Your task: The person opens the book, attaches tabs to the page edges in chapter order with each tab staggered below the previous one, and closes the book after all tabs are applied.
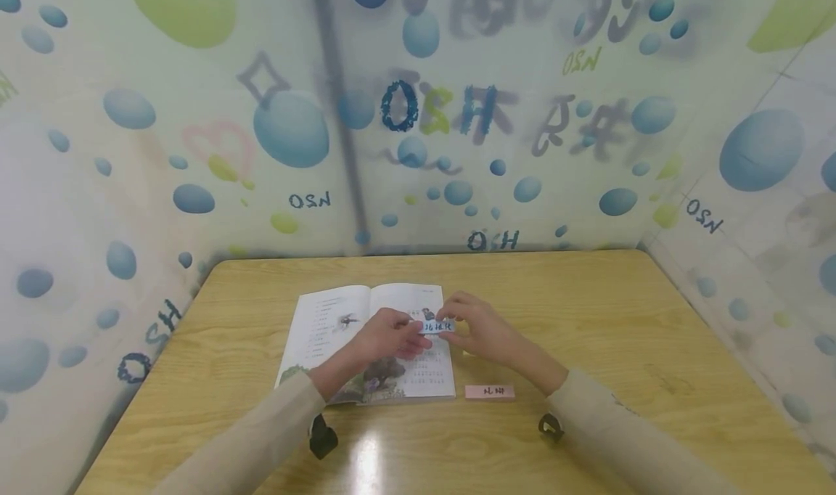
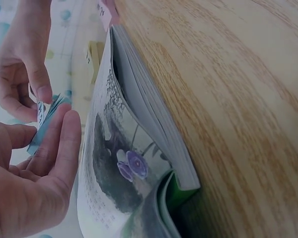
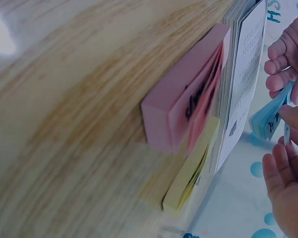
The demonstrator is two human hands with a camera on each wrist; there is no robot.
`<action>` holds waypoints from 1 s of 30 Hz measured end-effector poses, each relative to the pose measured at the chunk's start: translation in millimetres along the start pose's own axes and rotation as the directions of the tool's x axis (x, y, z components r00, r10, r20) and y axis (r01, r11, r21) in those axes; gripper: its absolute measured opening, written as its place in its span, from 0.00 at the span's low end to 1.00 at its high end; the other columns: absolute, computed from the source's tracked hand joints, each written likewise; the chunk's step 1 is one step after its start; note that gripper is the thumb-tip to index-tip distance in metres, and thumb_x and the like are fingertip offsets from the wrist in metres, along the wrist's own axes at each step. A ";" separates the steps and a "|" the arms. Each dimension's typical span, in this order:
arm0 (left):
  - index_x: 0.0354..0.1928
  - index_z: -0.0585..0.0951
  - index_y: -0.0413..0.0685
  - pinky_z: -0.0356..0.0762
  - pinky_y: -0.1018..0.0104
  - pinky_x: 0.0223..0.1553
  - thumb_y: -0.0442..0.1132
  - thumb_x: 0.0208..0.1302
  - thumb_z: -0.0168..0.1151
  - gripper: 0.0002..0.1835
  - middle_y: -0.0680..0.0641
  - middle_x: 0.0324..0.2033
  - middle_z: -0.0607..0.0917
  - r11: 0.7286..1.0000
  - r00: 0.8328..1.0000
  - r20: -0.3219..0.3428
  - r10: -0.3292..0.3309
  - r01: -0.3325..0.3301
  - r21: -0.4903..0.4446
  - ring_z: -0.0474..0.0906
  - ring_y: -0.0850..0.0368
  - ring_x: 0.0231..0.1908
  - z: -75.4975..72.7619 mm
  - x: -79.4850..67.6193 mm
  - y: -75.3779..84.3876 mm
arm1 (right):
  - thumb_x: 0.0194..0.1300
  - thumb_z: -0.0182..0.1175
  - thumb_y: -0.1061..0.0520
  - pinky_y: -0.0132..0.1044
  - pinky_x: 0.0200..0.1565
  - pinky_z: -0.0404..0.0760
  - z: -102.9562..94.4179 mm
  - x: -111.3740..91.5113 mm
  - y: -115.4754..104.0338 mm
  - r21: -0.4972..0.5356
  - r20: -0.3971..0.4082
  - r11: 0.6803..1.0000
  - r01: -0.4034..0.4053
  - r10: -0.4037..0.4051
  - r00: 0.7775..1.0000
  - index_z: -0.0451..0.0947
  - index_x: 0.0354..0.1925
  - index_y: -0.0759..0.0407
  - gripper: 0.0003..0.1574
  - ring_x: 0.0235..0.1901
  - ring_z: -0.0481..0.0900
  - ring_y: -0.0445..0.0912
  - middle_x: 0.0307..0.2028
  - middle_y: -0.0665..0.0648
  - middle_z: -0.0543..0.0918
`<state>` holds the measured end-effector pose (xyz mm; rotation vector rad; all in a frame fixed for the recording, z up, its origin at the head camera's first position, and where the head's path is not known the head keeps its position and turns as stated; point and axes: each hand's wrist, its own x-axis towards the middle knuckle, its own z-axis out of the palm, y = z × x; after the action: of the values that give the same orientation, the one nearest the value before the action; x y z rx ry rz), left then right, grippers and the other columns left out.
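Note:
A small pad of blue sticky notes [image 1: 436,326] with dark handwriting is held up above the open book [image 1: 424,376]. My left hand [image 1: 388,333] pinches the pad's left end between thumb and fingers. At its other end, my right hand [image 1: 480,328] pinches with thumb and fingertips. In the right wrist view the blue pad [image 3: 264,121] has its sheets slightly fanned, and a single slip [image 3: 287,133] stands apart from it at the right hand [image 3: 293,183]. The left wrist view shows the pad's loose edges between both hands.
A pink sticky-note pad [image 1: 490,392] with handwriting lies on the wooden table [image 1: 588,321], right of the book. Beside it is a yellow pad [image 3: 188,173], mostly hidden under my right hand in the head view. A wall with blue dots [image 1: 418,154] rises behind the table.

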<state>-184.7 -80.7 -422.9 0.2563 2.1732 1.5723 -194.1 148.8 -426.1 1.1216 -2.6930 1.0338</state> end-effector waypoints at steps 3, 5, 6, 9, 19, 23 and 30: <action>0.45 0.82 0.31 0.86 0.59 0.41 0.39 0.79 0.54 0.15 0.42 0.37 0.89 1.000 1.000 -0.003 -0.004 0.004 0.022 0.87 0.48 0.39 0.4 -1.3 0.3 | 0.63 0.72 0.61 0.41 0.56 0.78 0.5 0.6 -0.5 -0.015 -0.001 1.000 0.006 -0.006 1.000 0.83 0.46 0.54 0.13 0.51 0.76 0.43 0.46 0.47 0.79; 0.44 0.82 0.31 0.86 0.59 0.41 0.39 0.79 0.54 0.15 0.42 0.36 0.89 0.999 1.000 -0.007 -0.007 0.008 0.032 0.87 0.49 0.39 0.8 -1.7 0.1 | 0.63 0.72 0.61 0.42 0.57 0.77 0.5 0.9 -1.3 -0.026 0.000 1.000 0.003 -0.003 1.000 0.83 0.45 0.53 0.13 0.51 0.75 0.43 0.46 0.46 0.78; 0.44 0.82 0.31 0.86 0.59 0.41 0.39 0.79 0.54 0.15 0.42 0.36 0.89 0.999 1.000 -0.009 -0.008 0.008 0.036 0.87 0.49 0.39 0.9 -1.9 0.1 | 0.63 0.72 0.61 0.43 0.57 0.77 0.5 1.1 -1.9 -0.030 -0.001 1.000 0.005 -0.005 1.000 0.83 0.45 0.53 0.13 0.52 0.75 0.44 0.46 0.47 0.78; 0.43 0.82 0.31 0.86 0.59 0.40 0.39 0.79 0.54 0.15 0.42 0.36 0.89 0.999 1.000 -0.013 -0.005 0.005 0.043 0.88 0.49 0.38 1.1 -2.5 -0.2 | 0.62 0.73 0.61 0.45 0.57 0.76 0.0 1.4 -4.2 -0.044 -0.001 0.999 0.006 -0.006 1.000 0.83 0.45 0.52 0.13 0.53 0.74 0.46 0.47 0.47 0.78; 0.43 0.83 0.31 0.86 0.61 0.39 0.38 0.79 0.54 0.15 0.42 0.35 0.90 0.998 0.999 -0.031 -0.010 0.012 0.059 0.88 0.49 0.37 2.3 -3.8 0.3 | 0.58 0.74 0.64 0.40 0.50 0.78 0.2 5.4 -11.2 -0.089 0.013 0.996 0.011 -0.010 1.000 0.80 0.43 0.56 0.16 0.46 0.74 0.46 0.42 0.50 0.76; 0.41 0.83 0.31 0.86 0.61 0.38 0.38 0.78 0.55 0.14 0.42 0.35 0.90 0.998 0.999 -0.033 0.005 -0.003 0.061 0.88 0.49 0.36 3.0 -3.5 -1.1 | 0.58 0.73 0.66 0.37 0.43 0.79 0.1 7.5 -13.1 -0.063 0.045 0.998 0.003 0.000 0.999 0.79 0.41 0.57 0.15 0.40 0.76 0.47 0.37 0.51 0.78; 0.41 0.82 0.31 0.86 0.60 0.38 0.38 0.78 0.55 0.14 0.42 0.35 0.89 0.999 1.000 -0.030 -0.008 0.009 0.038 0.88 0.49 0.37 3.5 -4.1 -1.8 | 0.63 0.71 0.63 0.36 0.38 0.82 0.7 6.9 -4.3 0.106 0.140 0.982 -0.156 0.140 0.980 0.78 0.45 0.54 0.15 0.34 0.78 0.41 0.36 0.47 0.81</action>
<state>-179.4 -80.0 -424.4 0.2365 2.2255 1.5404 -196.2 141.9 -422.2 1.0550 -2.8925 1.1933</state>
